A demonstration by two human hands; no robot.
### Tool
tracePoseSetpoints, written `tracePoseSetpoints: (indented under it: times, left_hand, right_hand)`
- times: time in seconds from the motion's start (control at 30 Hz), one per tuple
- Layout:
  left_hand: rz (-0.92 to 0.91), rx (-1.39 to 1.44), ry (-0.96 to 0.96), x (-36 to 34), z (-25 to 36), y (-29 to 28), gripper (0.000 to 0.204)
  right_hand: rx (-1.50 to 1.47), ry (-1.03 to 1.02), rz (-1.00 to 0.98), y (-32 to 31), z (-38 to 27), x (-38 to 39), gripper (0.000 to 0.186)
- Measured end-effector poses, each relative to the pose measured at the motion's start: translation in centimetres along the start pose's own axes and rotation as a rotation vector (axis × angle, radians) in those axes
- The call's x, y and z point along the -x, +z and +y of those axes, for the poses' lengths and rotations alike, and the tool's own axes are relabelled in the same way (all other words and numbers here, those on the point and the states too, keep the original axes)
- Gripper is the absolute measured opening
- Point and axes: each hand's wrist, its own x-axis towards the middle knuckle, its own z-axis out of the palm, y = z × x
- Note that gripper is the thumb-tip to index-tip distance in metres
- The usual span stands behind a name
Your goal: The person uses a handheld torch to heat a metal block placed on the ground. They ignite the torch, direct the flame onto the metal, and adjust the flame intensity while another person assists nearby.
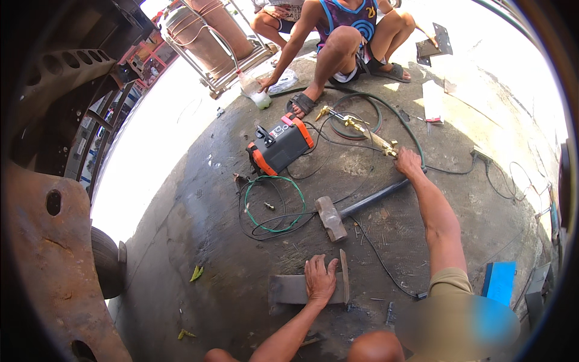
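My left hand point(321, 279) lies flat on a short steel piece point(289, 289) with an upright end plate, its fingers stretched over the top. Out to the right, my right hand point(409, 161) is closed at the valve end of a cutting torch point(375, 140) with brass fittings; its fingertips are partly hidden. Under my right wrist passes the dark handle of a sledgehammer point(330, 218), whose rusty head rests on the ground just beyond the steel piece.
Ahead lies a black-and-orange portable machine point(280, 145) beside a green cable point(303, 196). A person point(344, 45) squats beyond it, one hand near a plastic bottle point(256, 90). Gas cylinders point(205, 36) stand behind. Rusty steel framework point(57, 259) rises left; a blue box point(500, 282) sits right.
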Motion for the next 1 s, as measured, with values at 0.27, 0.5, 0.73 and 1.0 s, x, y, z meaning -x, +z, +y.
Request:
tracePoseSetpoints:
  times: [0.27, 0.5, 0.73, 1.0]
  left_hand:
    - [0.006, 0.023, 0.003, 0.2, -0.3, 0.4, 0.053]
    - [0.07, 0.039, 0.034, 0.0, -0.8, 0.7, 0.051]
    - [0.163, 0.233, 0.001, -0.2, -1.9, 1.4, 0.046]
    - [0.074, 0.748, -0.068, -1.8, -3.7, -1.7, 0.044]
  right_hand:
    - [-0.262, 0.211, -0.006, -7.2, -3.1, 4.9, 0.04]
    - [-0.358, 0.335, 0.013, -10.8, -0.6, 13.3, 0.042]
    - [-0.435, 0.352, 0.08, -10.5, 2.7, 24.8, 0.041]
    - [-0.604, 0.321, 0.147, -12.0, 0.0, 35.8, 0.04]
